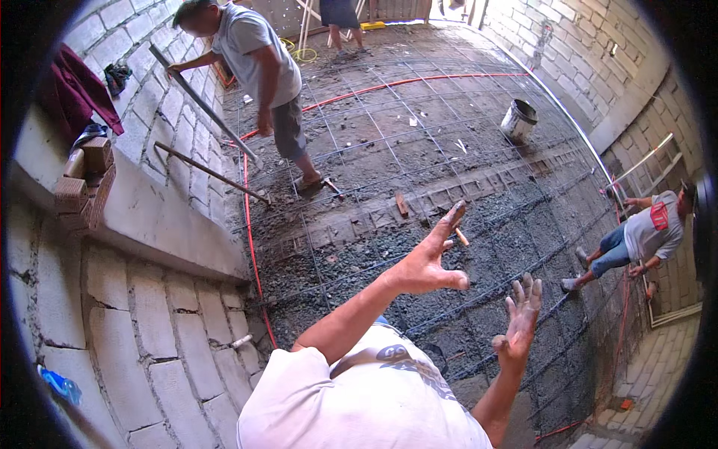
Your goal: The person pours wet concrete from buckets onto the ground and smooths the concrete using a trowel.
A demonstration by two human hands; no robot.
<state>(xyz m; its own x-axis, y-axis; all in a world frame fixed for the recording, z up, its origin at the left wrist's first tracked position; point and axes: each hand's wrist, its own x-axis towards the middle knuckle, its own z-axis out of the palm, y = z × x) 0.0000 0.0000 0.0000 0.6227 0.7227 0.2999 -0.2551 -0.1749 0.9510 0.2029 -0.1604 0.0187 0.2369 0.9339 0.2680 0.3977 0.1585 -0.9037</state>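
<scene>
My left hand (435, 262) is raised in the middle of the view with its fingers spread, holding nothing. My right hand (518, 322), lower and to the right, is also raised with fingers apart and empty. Grey residue marks both hands. Beyond them lies a steel rebar grid (396, 138) over dirt, with dark gravel (359, 247) nearer me. A small wooden piece (401, 206) lies just past my left hand, and red conduit (253, 262) runs along the left side.
A co-worker (250, 67) holds a grey pipe (202, 101) at upper left. Another (654, 232) stands on the right, a third (336, 15) at the back. A bucket (518, 120) stands on the grid. Block walls (131, 337) flank the floor, with bricks (84, 187) on a ledge.
</scene>
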